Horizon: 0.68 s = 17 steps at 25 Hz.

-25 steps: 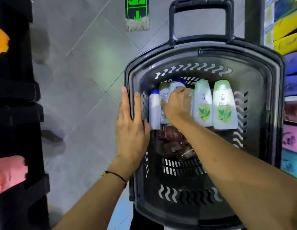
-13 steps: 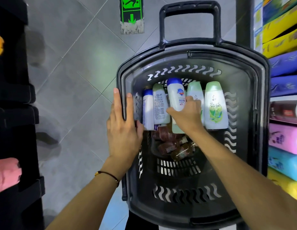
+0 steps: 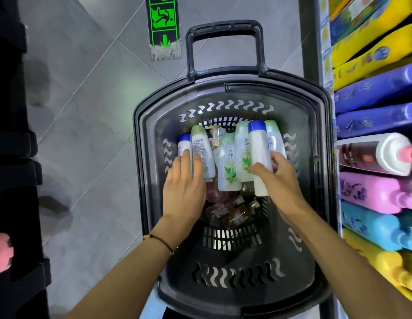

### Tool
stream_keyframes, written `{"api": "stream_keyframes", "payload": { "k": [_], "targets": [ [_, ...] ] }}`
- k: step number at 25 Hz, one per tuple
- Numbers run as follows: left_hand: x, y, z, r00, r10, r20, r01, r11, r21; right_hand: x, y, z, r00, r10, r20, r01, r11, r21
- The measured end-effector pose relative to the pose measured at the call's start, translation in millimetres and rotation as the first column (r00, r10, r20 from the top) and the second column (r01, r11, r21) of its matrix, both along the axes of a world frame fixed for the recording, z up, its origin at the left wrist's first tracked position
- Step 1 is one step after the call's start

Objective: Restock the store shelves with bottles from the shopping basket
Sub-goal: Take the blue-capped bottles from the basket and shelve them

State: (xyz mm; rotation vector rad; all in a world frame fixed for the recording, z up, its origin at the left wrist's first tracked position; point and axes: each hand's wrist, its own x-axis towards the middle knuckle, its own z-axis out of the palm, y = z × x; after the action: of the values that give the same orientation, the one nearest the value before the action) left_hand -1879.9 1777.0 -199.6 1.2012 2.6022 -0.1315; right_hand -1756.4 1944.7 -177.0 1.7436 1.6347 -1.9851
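Restocking looks barely begun: the shopping basket (image 3: 223, 298) is still well loaded and no bottle is on its way to the shelves yet. Nearest in the load, small brown bottles (image 3: 235, 215) lie in a heap on the basket floor. Just beyond them the left hand (image 3: 184, 187) lies with fingers spread and straight on two bottles at the left, a small blue-capped bottle (image 3: 184, 143) and a green-capped bottle (image 3: 200, 148). The right hand (image 3: 278, 178) grips the white bottle with the blue cap (image 3: 259, 153), raised above the green-label bottles (image 3: 228, 162) at the far right of the basket. The store shelves (image 3: 373, 88) along the right hold large jugs.

Half a second ago the left hand rested on the basket's left rim; it is now inside. The gripped bottle stood among the middle row then and now sits further right and higher.
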Motion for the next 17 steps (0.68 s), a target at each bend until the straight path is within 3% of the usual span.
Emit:
{"api": "stream_keyframes", "payload": {
  "k": [4,9,15,17],
  "targets": [
    [-1,27,-49,0.995,0.102,0.007,-0.095,0.949,-0.301,8,6,-6,0.969,-0.171,-0.176,0.130,0.966,-0.222],
    [-6,43,-84,0.977,0.212,-0.005,-0.200,0.910,-0.363,15,8,-12,0.909,-0.278,-0.309,0.138,0.903,-0.407],
    [-13,42,-81,0.968,0.250,0.007,-0.232,0.905,-0.356,14,10,4,0.943,-0.198,-0.266,0.112,0.945,-0.308],
    [-13,43,-63,0.912,0.392,0.118,-0.352,0.899,-0.259,11,10,19,0.957,-0.133,-0.258,0.070,0.968,-0.240]
  ]
}}
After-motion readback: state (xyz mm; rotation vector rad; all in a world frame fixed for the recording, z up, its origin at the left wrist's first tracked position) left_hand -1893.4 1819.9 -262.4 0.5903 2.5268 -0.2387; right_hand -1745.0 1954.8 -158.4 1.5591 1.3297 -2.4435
